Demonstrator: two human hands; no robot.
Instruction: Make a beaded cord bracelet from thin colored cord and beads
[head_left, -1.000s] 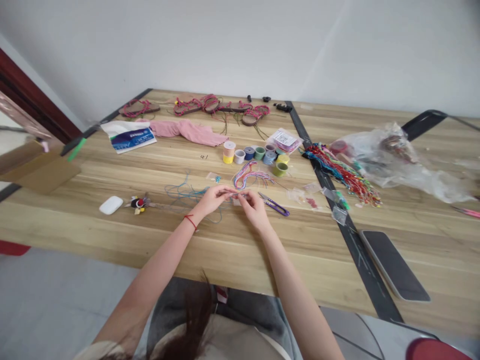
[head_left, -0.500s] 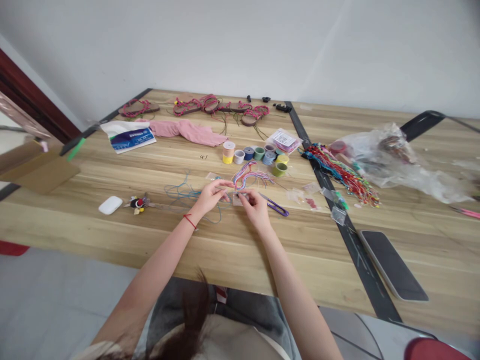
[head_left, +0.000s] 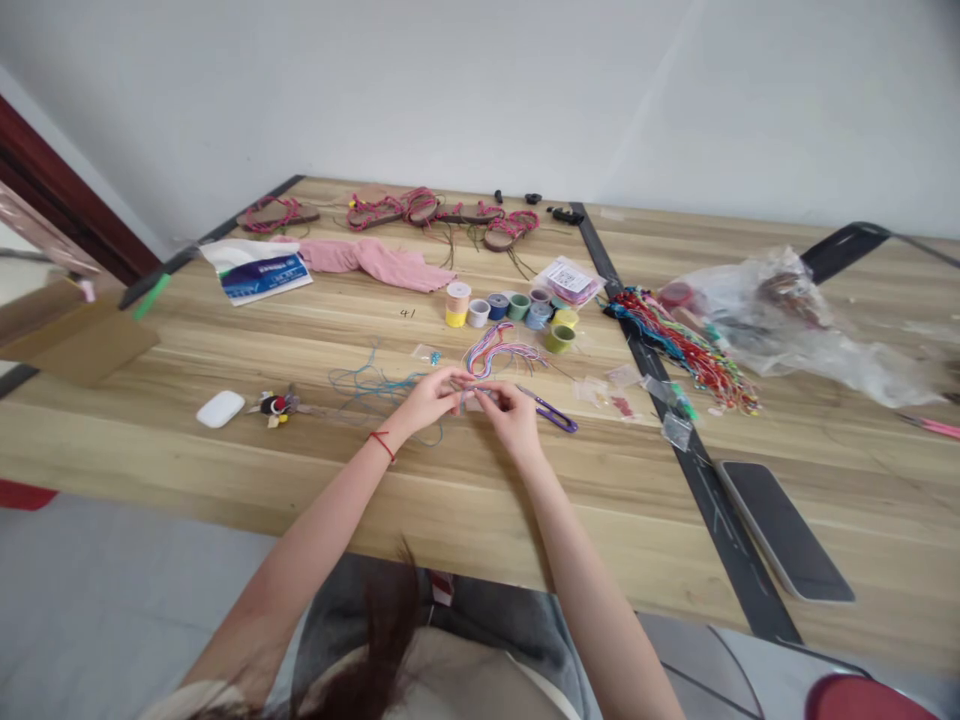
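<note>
Pinching a fine pale cord (head_left: 471, 397) between closed fingertips (head_left: 454, 392), the left hand (head_left: 427, 402) and right hand (head_left: 511, 418) hold it taut above the light wooden table (head_left: 225, 470), with purple-handled steel thread snips (head_left: 555, 419) lying just beside, within reach.

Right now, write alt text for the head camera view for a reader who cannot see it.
A bare left hand wearing a red string bracelet and a bare right hand pinch something too small to tell above a light wooden table, beside purple-handled thread snips; small coloured thread spools and pink-braided sandals lie beyond.
</note>
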